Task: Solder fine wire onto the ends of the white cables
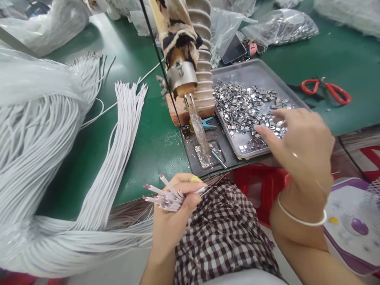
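My left hand (178, 206) is closed around a bundle of white cables (169, 200) with reddish ends, low in front of the table edge. One cable end sticks out between its thumb and forefinger. Over the right side of a grey tray (249, 154), my right hand (303, 142) hovers with thumb and fingers apart. Many small shiny metal-topped pieces (243, 103) lie in that tray. Between the hands, a soldering iron (197, 122) is fixed in a clamp, its thick tip pointing down onto a dark plate (192, 166) with solder bits.
Long white cables (118, 158) lie in bundles across the left side. Red-handled cutters (326, 91) rest right of the tray. A ribbed hose (203, 51) stands behind the iron, near a brick (175, 111). Plastic bags (285, 27) and a phone (234, 49) lie at the back.
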`<state>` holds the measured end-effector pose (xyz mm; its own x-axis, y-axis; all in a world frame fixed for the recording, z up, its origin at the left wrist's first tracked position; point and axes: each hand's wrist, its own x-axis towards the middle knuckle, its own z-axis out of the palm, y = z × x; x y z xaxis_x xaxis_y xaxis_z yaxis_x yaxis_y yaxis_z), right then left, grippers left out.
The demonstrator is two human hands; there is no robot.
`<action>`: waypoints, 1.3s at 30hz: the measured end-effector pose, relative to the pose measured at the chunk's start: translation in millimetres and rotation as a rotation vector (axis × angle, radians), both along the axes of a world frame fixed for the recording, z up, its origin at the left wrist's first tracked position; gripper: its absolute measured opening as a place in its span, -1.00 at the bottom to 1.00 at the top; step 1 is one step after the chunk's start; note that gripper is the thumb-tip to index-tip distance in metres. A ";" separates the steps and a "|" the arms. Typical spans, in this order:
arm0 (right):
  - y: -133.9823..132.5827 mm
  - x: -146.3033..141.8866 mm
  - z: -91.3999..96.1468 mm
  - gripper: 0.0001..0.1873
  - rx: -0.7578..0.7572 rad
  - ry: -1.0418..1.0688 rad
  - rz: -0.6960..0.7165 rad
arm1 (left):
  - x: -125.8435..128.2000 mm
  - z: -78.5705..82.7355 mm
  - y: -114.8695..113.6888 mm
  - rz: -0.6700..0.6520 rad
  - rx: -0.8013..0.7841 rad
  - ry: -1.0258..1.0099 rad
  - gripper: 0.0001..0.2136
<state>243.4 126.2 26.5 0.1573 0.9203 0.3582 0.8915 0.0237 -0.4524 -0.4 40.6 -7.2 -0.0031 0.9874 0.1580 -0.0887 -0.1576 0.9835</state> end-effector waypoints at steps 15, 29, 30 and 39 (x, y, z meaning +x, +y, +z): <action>-18.8 -17.4 -2.2 -0.93 0.031 0.422 0.355 | 13.4 7.7 4.1 0.015 -0.105 0.026 -0.84; -44.6 -49.7 -2.2 -0.91 -0.236 0.832 0.556 | 17.7 18.3 12.8 -0.003 -0.122 0.135 -0.81; -44.4 -49.1 -2.3 -0.92 -0.266 0.862 0.570 | 17.6 18.6 12.9 -0.009 -0.124 0.148 -0.80; -44.0 -52.1 -4.3 -0.95 -0.293 0.911 0.513 | 18.4 19.8 12.8 -0.008 -0.115 0.205 -0.81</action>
